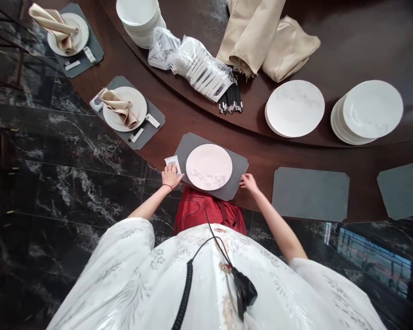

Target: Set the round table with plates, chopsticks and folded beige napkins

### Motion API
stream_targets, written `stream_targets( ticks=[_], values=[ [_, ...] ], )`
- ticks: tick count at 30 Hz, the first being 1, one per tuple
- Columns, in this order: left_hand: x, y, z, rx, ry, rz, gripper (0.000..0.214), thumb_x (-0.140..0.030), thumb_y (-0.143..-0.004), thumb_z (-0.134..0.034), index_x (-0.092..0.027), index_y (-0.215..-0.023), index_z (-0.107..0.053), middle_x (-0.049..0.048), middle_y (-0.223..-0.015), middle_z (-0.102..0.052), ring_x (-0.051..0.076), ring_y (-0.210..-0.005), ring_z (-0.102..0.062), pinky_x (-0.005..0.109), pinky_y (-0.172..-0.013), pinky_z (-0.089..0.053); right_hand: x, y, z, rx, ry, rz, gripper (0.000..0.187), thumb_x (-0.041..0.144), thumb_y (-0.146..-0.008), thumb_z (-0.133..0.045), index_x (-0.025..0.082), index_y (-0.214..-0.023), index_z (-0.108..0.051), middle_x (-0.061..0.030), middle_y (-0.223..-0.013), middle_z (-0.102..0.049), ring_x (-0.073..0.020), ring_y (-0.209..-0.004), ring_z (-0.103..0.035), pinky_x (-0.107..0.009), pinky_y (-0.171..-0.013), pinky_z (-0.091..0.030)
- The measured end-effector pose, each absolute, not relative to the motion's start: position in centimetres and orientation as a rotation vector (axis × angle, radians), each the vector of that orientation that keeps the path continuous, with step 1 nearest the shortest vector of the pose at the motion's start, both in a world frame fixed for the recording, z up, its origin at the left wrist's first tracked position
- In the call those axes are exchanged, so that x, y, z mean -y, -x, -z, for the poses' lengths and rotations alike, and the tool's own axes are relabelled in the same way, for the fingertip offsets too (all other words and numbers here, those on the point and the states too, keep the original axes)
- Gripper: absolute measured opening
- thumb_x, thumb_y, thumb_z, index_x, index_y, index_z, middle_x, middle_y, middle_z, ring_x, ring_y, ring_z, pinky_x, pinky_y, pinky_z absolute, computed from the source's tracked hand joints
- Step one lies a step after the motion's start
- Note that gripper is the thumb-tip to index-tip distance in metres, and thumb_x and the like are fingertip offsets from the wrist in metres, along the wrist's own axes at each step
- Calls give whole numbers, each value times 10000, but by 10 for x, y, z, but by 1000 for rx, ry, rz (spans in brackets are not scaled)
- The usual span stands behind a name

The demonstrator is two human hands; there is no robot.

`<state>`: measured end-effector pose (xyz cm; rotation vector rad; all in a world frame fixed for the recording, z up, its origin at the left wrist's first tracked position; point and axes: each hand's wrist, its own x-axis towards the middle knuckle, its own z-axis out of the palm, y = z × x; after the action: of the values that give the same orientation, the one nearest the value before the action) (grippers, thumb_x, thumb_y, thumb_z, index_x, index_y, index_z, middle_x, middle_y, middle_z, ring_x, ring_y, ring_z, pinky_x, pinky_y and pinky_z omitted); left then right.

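Observation:
A white plate lies on a grey placemat at the near edge of the dark wooden table. My left hand rests by the mat's left corner, its fingers bent onto a small white packet. My right hand touches the mat's right corner with its fingers curled on the edge.
Two set places with plates and folded napkins lie to the left. Two bare mats lie to the right. On the raised centre are plate stacks, a single plate, wrapped packets, black chopsticks and beige cloths.

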<state>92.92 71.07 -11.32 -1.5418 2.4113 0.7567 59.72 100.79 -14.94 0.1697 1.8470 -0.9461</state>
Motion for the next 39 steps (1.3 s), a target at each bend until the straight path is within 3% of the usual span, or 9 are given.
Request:
stream_targets(
  ticks=[2, 4, 10, 17, 26, 31, 39],
  values=[
    [-717, -918, 120, -2188, 1907, -611, 929, -503, -736, -757, -105, -1494, -396, 276, -1471, -406, 435, -1352, -382, 539, -1073, -372, -999, -644, 158, -1954, -44, 912, 268, 338, -850, -588, 190, -1071, -552, -47, -951, -672, -117, -652, -644, -264, -640, -578],
    [-723, -909, 128, -2050, 2047, -559, 967, -474, -755, -751, -114, -1542, -321, 255, -1470, -408, 403, -1320, -423, 495, -1059, -405, -987, -676, 166, -2010, 18, 969, 331, 334, -855, -538, 165, -1138, -571, -64, -957, -679, -139, -725, -663, -293, -720, -593],
    [-716, -911, 140, -2220, 1844, -575, 766, -438, -865, -624, -277, -1558, -342, 107, -1608, -306, 342, -1413, -323, 493, -1121, -362, -959, -708, 175, -2101, 59, 1107, 635, 416, -846, -538, 121, -1407, -512, -98, -950, -701, -202, -832, -669, -375, -786, -602],
    [-684, -921, 142, -2319, 1529, -627, 746, -451, -879, -587, -316, -1565, -328, 31, -1656, -225, 322, -1439, -274, 529, -1139, -332, -946, -701, 189, -2044, -114, 1198, 743, 432, -799, -560, 89, -1455, -495, -68, -909, -700, -163, -728, -624, -356, -715, -601],
    [-669, -922, 137, -2364, 1418, -645, 729, -486, -887, -573, -324, -1560, -344, 28, -1654, -233, 336, -1394, -310, 533, -1106, -373, -930, -710, 204, -2197, -8, 1183, 667, 384, -770, -593, 55, -1350, -598, -74, -837, -715, -167, -738, -615, -368, -874, -537],
    [-661, -923, 140, -2400, 1375, -651, 645, -458, -934, -498, -328, -1552, -364, 16, -1640, -272, 328, -1366, -341, 515, -1089, -400, -924, -707, 205, -2127, -34, 1240, 661, 362, -770, -594, 56, -1356, -591, -50, -779, -695, -155, -692, -594, -346, -827, -541],
    [-653, -915, 137, -2399, 1368, -666, 679, -438, -899, -562, -301, -1541, -392, 58, -1605, -330, 334, -1345, -368, 482, -1071, -440, -912, -705, 204, -2141, -261, 1324, 588, 351, -769, -588, 52, -1274, -626, -66, -807, -695, -144, -679, -599, -307, -740, -555]
  ],
)
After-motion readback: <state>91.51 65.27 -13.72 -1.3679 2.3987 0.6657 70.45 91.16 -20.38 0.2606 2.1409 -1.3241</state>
